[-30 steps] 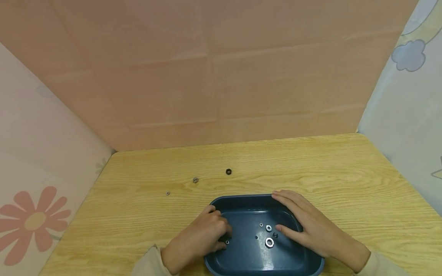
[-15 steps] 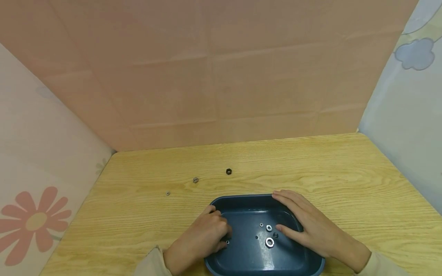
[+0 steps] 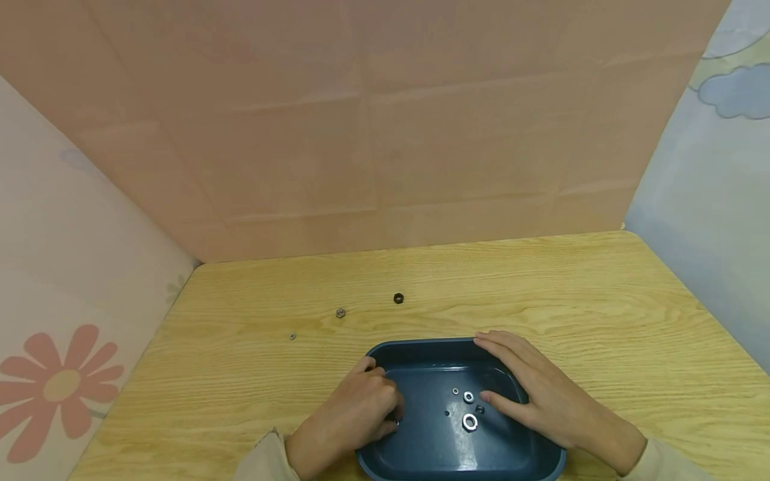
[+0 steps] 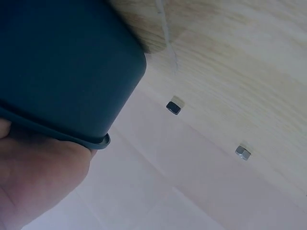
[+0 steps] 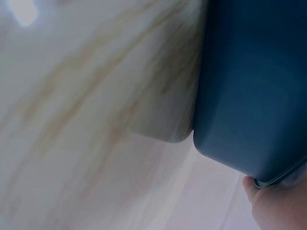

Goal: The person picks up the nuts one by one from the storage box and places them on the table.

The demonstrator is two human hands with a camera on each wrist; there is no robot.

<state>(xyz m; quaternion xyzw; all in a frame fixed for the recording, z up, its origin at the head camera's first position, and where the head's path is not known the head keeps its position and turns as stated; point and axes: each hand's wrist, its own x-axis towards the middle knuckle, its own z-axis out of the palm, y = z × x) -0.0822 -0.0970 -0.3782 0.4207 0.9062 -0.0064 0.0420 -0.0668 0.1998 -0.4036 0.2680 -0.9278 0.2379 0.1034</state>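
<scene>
A dark blue plastic tray (image 3: 421, 454) sits at the table's front edge, with several nuts in it. My left hand (image 3: 355, 409) reaches over its left wall, some fingers lying on the rim. Inside, the thumb and a curled finger pinch a small metal nut (image 3: 397, 422), mostly hidden between them. My right hand (image 3: 544, 401) grips the tray's far right corner, fingers over the rim and thumb inside. Near that thumb lie a large silver nut (image 3: 470, 422), a medium silver nut (image 3: 468, 397), a dark nut (image 3: 479, 409) and two tiny ones.
Beyond the tray, a black nut (image 3: 398, 298), a grey nut (image 3: 340, 312) and a small nut (image 3: 292, 336) lie in a slanting row on the wooden table (image 3: 541, 287). A brown paper sheet (image 3: 373, 133) stands behind, with pale patterned panels at both sides.
The left thumb and finger have closed in around the small nut, which shows less now. The right hand and the tray have stayed put.
</scene>
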